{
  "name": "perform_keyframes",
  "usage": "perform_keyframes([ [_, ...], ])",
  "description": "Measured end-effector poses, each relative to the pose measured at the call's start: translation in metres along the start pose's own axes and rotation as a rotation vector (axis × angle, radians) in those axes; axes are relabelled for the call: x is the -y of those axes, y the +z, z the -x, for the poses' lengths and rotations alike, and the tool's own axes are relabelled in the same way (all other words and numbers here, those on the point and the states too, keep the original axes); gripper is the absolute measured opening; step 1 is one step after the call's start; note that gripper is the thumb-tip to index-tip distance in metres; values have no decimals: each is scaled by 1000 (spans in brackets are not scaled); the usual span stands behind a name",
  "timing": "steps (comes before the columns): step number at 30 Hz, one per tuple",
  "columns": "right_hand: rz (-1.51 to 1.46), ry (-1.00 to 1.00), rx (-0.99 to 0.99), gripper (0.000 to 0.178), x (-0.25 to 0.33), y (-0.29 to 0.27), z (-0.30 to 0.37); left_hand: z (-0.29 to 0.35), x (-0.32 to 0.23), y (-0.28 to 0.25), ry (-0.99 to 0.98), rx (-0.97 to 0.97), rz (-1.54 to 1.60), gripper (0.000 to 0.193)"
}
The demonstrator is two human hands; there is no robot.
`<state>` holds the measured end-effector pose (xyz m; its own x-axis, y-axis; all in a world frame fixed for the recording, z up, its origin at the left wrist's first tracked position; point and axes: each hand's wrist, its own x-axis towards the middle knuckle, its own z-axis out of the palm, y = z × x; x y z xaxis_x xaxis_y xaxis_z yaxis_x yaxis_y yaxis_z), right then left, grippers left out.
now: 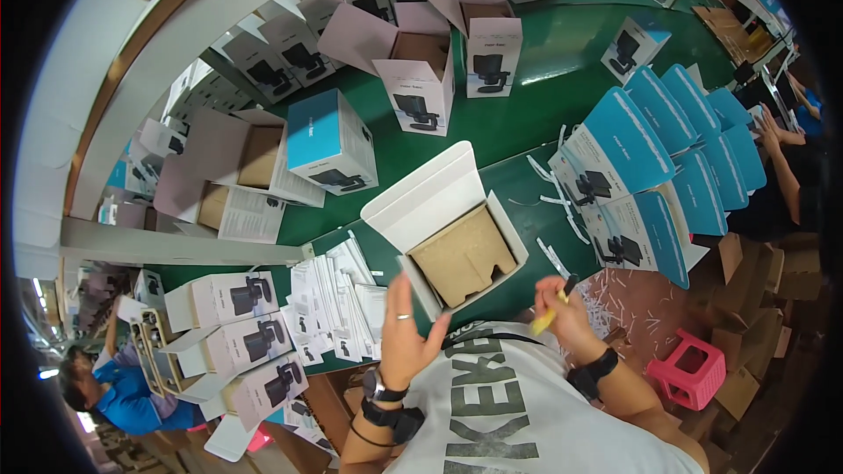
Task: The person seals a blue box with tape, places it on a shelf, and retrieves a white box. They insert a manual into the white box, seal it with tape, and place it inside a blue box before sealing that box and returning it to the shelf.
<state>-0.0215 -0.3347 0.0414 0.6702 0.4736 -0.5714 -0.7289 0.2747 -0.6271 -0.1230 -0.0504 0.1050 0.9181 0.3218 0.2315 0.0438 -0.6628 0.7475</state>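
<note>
Tabletop (562, 44): dark green.
Open box (443, 228): white flaps, brown cardboard insert.
Marker (549, 312): yellow body, black cap.
Leaning boxes (650, 136): blue tops, white sides with black product pictures.
Stool (689, 369): pink.
Leaflets (338, 298): white with black print.
Shirt (527, 412): white with dark grey letters.
Wristbands (593, 373): black.

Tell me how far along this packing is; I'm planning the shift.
Done: closed blue-topped boxes are stacked at right. In hand: an open white box with a cardboard insert seated inside; the left hand is beside it, the right hand holds a yellow tool. Left: its lid, and the open boxes behind.
</note>
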Motion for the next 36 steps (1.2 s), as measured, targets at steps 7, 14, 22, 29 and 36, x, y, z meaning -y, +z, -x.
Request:
perform_keyframes([
  [7,653,-440,-37,41,67,88,-81,-56,-4,15,199,119,-332,95],
  [14,1008,-863,-150,40,60,87,-84,-62,-36,57,183,152,-541,93],
  [22,1308,-904,-209,15,111,81,-82,-64,-22,59,259,200,-482,91],
  [29,1452,-1015,-295,10,114,80,-87,-64,-22,62,251,189,-484,90],
  [36,1343,-876,-138,12,108,79,-76,-65,-22,64,258,187,-487,89],
])
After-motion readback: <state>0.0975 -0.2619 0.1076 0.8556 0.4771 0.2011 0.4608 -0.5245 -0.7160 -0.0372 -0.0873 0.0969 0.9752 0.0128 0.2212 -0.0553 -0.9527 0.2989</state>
